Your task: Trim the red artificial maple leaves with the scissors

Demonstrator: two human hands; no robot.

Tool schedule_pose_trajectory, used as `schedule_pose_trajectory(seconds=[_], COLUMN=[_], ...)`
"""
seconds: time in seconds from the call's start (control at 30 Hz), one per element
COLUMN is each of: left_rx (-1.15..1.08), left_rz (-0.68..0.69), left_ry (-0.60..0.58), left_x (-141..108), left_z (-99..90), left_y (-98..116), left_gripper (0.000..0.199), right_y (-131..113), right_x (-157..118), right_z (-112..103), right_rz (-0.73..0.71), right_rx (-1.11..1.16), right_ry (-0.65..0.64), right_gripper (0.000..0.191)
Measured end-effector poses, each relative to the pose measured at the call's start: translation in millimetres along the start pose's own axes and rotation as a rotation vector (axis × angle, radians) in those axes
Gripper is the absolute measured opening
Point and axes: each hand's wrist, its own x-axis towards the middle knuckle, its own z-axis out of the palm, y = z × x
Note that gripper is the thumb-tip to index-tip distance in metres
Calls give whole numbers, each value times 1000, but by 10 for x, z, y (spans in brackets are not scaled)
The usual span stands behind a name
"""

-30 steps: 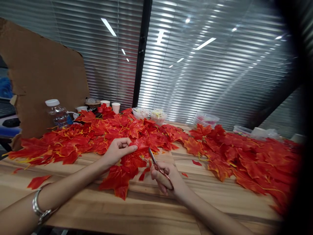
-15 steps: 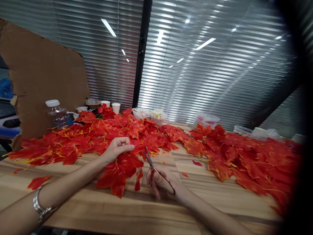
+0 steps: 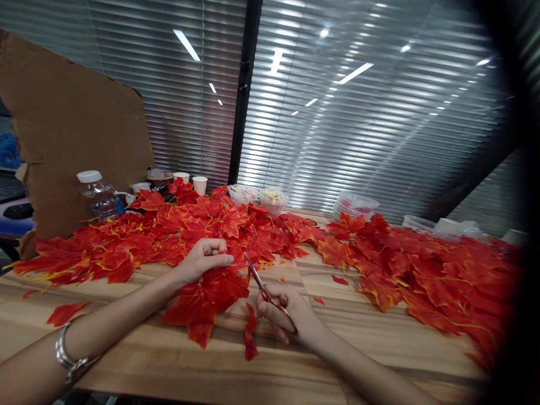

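The artificial maple leaf point(image 3: 228, 287) is in front of the person, at the middle of the desk point(image 3: 169, 371), its red lobes spreading below the fingers. The left hand point(image 3: 207, 261) holds it by the upper part, pinched between thumb and bent fingers. The right hand point(image 3: 289, 315) is closed around the handles of the scissors point(image 3: 264, 291), whose blades look together, with the tip close to the leaf; whether it touches, one cannot tell. Below the blades there is a narrow red strip point(image 3: 250, 333), and it is not clear if it lies on the desk or is in the air. The step in hand seems to be the trimming of this leaf. The next move, as it appears, calls for opening the blades and setting them on the edge, well away from the left fingertips, while the pinch keeps the cloth-like material firm. Around are a small scrap point(image 3: 340, 279), a left heap of leaves point(image 3: 202, 211), a right heap of leaves point(image 3: 439, 275) and, farther back, a plastic bottle point(image 3: 99, 197) and a paper cup point(image 3: 199, 185).
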Motion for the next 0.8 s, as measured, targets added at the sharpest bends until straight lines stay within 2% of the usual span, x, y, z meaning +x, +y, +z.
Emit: schedule_pose_trajectory(seconds=[0.17,0.27,0.37,0.63,0.8], left_rx=[-39,-84,-81,-62,-116], left_rz=[45,22,2,-53,-25], left_ry=[67,89,70,-91,-36], left_x=[-22,-18,1,4,-4], left_z=[51,55,21,-2,30], left_y=[77,98,65,8,61], left_gripper=[33,29,27,29,27], right_y=[-32,-69,-83,-48,-37], right_x=[4,6,-4,-27,1], right_z=[1,0,-11,-30,-33], right_rz=[28,3,-57,-30,-36], right_rx=[-4,3,-40,-67,-59], right_ry=[20,-26,-78,-121,-58], right_gripper=[41,46,53,54,53])
